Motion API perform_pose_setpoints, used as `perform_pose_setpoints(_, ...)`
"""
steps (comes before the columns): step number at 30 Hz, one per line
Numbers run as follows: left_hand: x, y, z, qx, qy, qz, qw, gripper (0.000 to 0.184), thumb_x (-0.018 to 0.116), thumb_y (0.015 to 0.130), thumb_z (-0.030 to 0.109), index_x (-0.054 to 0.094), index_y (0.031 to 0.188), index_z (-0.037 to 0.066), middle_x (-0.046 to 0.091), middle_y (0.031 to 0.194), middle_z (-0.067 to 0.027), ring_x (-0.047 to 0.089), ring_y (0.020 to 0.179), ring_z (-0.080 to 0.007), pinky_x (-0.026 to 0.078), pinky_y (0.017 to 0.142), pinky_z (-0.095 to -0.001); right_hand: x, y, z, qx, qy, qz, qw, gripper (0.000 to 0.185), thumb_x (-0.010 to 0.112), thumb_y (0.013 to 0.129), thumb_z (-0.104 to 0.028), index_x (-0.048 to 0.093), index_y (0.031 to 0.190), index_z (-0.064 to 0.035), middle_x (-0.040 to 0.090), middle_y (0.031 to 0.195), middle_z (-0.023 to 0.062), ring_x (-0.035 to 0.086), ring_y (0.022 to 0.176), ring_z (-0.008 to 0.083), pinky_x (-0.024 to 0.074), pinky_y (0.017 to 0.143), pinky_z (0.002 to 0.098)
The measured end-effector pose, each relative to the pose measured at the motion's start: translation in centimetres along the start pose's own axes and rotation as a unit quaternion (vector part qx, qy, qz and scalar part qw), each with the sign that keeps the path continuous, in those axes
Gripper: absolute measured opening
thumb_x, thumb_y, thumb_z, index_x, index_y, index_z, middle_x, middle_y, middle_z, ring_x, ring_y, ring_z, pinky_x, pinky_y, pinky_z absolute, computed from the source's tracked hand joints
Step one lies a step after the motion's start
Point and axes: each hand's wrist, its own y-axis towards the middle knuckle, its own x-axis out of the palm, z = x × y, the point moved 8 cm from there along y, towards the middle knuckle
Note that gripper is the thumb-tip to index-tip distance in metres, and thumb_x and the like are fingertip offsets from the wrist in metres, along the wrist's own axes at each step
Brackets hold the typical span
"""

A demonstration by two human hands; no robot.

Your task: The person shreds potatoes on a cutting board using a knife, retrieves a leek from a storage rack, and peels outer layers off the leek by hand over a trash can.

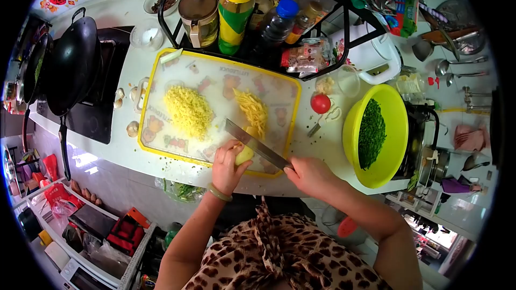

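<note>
A yellow-rimmed cutting board [215, 75] lies on the white counter. My left hand [228, 166] grips a pale yellow vegetable piece [245, 154] near the board's front edge. In my right hand [307, 174] is the handle of a knife [258, 146]; its blade lies across the piece, pointing up and left. Beyond the blade is a pile of yellow slices [251, 110]. Farther left on the board is a heap of finely chopped yellow bits [188, 111]. A green-white stalk piece [171, 56] rests at the top left corner.
Right of the board stand a yellow-green bowl [350, 129] of chopped greens [372, 134], a red round object [321, 103] and a peeler [315, 129]. Bottles and jars [236, 16] fill a black rack behind. At left, a black wok [72, 67] sits on the stove.
</note>
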Motion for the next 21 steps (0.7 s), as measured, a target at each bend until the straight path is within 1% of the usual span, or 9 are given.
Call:
perform_pose_setpoints(4, -0.1, 0.2, -0.1, -0.010, -0.001, 0.003, 1.000, 0.052, 0.078, 0.064, 0.009, 0.054, 0.110, 0.005, 0.056, 0.113, -0.0138, 0.053, 0.099, -0.0339, 0.045, 0.086, -0.0404, 0.2, 0.8, -0.5, 0.010, 0.021, -0.016, 1.000, 0.023, 0.050, 0.091, -0.023, 0.051, 0.083, -0.0014, 0.059, 0.069, 0.0191, 0.058, 0.067, 0.0396, 0.0455, 0.062, 0.0492)
perform_pose_setpoints(6, -0.2, 0.4, 0.0, 0.006, -0.004, 0.001, 1.000, 0.051, 0.078, 0.064, 0.008, 0.054, 0.110, 0.005, 0.056, 0.113, -0.0134, 0.053, 0.098, -0.0332, 0.045, 0.085, -0.0399, 0.4, 1.6, -0.8, -0.008, 0.013, 0.001, 1.000, 0.022, 0.050, 0.091, -0.023, 0.052, 0.083, -0.0019, 0.059, 0.067, 0.0185, 0.059, 0.065, 0.0395, 0.0458, 0.061, 0.0490)
perform_pose_setpoints(13, -0.3, 0.3, -0.8, -0.032, -0.029, 0.011, 0.999, 0.053, 0.078, 0.062, 0.008, 0.054, 0.109, 0.005, 0.056, 0.114, -0.0126, 0.053, 0.099, -0.0331, 0.046, 0.085, -0.0395, 3.2, 5.7, -1.8, -0.001, 0.006, 0.024, 1.000, 0.021, 0.054, 0.089, -0.022, 0.053, 0.086, -0.0014, 0.059, 0.068, 0.0204, 0.059, 0.067, 0.0413, 0.0459, 0.061, 0.0485)
perform_pose_setpoints(15, 0.3, 0.2, -0.3, -0.020, -0.014, 0.000, 1.000, 0.054, 0.079, 0.062, 0.008, 0.054, 0.109, 0.004, 0.055, 0.114, -0.0138, 0.053, 0.099, -0.0337, 0.046, 0.085, -0.0398, 4.4, 6.4, -1.4, -0.037, -0.023, 0.116, 0.992, 0.018, 0.053, 0.088, -0.018, 0.052, 0.083, -0.0014, 0.059, 0.066, 0.0184, 0.058, 0.062, 0.0403, 0.0459, 0.059, 0.0485)
perform_pose_setpoints(16, 0.6, 0.2, -0.1, -0.013, -0.018, -0.002, 1.000, 0.054, 0.079, 0.062, 0.008, 0.054, 0.109, 0.004, 0.055, 0.114, -0.0138, 0.053, 0.099, -0.0337, 0.046, 0.085, -0.0398, 4.6, 6.7, -1.3, -0.032, -0.023, 0.122, 0.992, 0.018, 0.053, 0.088, -0.018, 0.052, 0.083, -0.0014, 0.059, 0.066, 0.0184, 0.058, 0.062, 0.0403, 0.0459, 0.059, 0.0485)
perform_pose_setpoints(18, 0.2, 0.0, -0.6, -0.023, -0.012, 0.005, 1.000, 0.055, 0.080, 0.062, 0.009, 0.053, 0.110, 0.004, 0.054, 0.115, -0.0154, 0.053, 0.100, -0.0342, 0.046, 0.085, -0.0399, 3.9, 7.0, -1.9, -0.055, 0.069, 0.180, 0.980, 0.018, 0.054, 0.087, -0.018, 0.052, 0.084, -0.0007, 0.059, 0.067, 0.0194, 0.058, 0.065, 0.0405, 0.0461, 0.060, 0.0483)
perform_pose_setpoints(19, 0.1, 0.1, -0.3, -0.009, -0.010, 0.008, 1.000, 0.055, 0.080, 0.062, 0.009, 0.053, 0.110, 0.004, 0.054, 0.115, -0.0154, 0.053, 0.100, -0.0342, 0.046, 0.085, -0.0399, 3.3, 6.8, -1.7, -0.059, 0.067, 0.194, 0.977, 0.018, 0.054, 0.087, -0.018, 0.052, 0.084, -0.0007, 0.059, 0.067, 0.0194, 0.058, 0.065, 0.0405, 0.0461, 0.060, 0.0483)
perform_pose_setpoints(21, 0.0, 0.1, 0.0, 0.000, -0.001, 0.014, 1.000, 0.055, 0.080, 0.062, 0.008, 0.053, 0.110, 0.004, 0.054, 0.114, -0.0167, 0.053, 0.100, -0.0344, 0.046, 0.085, -0.0397, 2.6, 6.6, -1.1, -0.058, 0.056, 0.170, 0.982, 0.019, 0.054, 0.088, -0.019, 0.053, 0.084, -0.0002, 0.059, 0.068, 0.0201, 0.059, 0.066, 0.0403, 0.0456, 0.060, 0.0485)
